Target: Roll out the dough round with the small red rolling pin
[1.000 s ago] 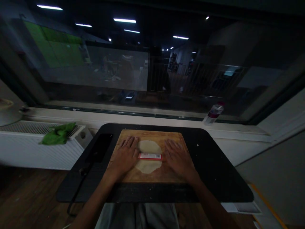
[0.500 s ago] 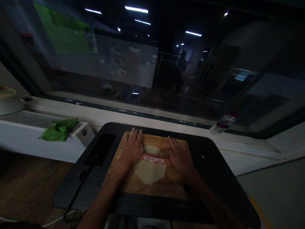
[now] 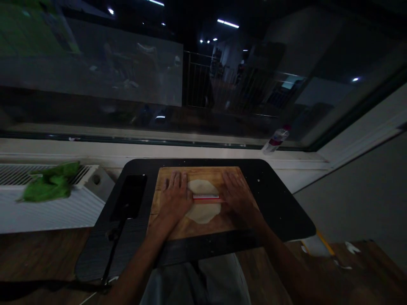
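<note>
A thin, flat sheet of dough (image 3: 203, 214) lies on a wooden board (image 3: 178, 234). Across its middle runs a rolling pin (image 3: 206, 200) with a red and white label. My left hand (image 3: 175, 198) rests palm down over the pin's left end, fingers stretched toward the window. Over the right end lies my right hand (image 3: 237, 192), also flat with fingers extended. Both palms hide the ends of the pin. Dough shows on the far and near sides of it.
The board sits on a black table (image 3: 280, 214), with a dark phone-like slab (image 3: 132, 197) and cable at left. Beyond are a window sill with a plastic bottle (image 3: 276, 140) and a radiator (image 3: 63, 209) bearing a green cloth (image 3: 51, 182).
The pin has rolled slightly toward me over the dough, and its label has turned so the print no longer shows. Both hands moved with it. My view has shifted right and tilted.
</note>
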`<act>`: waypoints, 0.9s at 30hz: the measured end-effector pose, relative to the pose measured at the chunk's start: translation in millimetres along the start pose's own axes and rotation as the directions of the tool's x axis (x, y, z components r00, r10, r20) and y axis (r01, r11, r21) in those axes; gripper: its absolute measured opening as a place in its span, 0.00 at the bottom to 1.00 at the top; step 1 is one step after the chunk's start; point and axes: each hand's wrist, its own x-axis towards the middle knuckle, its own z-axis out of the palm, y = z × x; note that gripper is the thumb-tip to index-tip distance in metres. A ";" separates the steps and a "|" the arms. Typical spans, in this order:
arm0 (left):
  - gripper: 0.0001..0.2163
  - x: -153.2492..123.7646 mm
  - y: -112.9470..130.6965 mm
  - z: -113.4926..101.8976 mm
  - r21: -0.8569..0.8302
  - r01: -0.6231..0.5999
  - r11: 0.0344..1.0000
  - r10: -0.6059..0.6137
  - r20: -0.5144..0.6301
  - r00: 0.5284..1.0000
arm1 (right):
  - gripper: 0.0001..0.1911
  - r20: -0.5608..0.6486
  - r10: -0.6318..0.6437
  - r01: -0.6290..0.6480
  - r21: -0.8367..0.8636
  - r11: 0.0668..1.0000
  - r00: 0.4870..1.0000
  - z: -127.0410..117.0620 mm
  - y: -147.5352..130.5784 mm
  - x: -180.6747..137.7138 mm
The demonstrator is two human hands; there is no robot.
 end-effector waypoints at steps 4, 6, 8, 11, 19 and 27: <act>0.30 -35.3 6.7 4.3 -0.010 0.001 1.000 -0.002 -0.106 0.994 | 0.34 -0.051 0.074 -0.071 0.056 0.996 0.996 -0.6 -14.9 -34.8; 0.31 -51.0 10.9 7.7 -0.009 0.015 1.000 -0.016 -0.144 0.989 | 0.35 -0.073 0.093 -0.089 0.065 0.994 0.993 0.1 -20.2 -46.9; 0.31 -61.9 15.1 10.2 0.000 0.033 0.999 -0.033 -0.171 0.985 | 0.35 -0.095 0.076 -0.070 0.061 0.996 0.993 0.8 -22.6 -51.7; 0.30 -65.3 18.8 10.4 0.015 0.068 0.998 -0.064 -0.205 0.977 | 0.36 -0.109 0.041 -0.035 0.052 0.998 0.993 0.3 -21.3 -39.4; 0.28 -13.5 9.1 -0.1 0.052 0.130 0.990 -0.118 -0.200 0.973 | 0.34 -0.028 0.096 -0.094 0.084 0.992 0.995 -4.1 -10.8 53.2; 0.28 34.0 -11.5 -0.3 0.110 0.055 0.992 -0.046 -0.086 0.995 | 0.35 0.094 0.165 -0.178 0.157 0.971 0.982 8.3 -5.0 77.3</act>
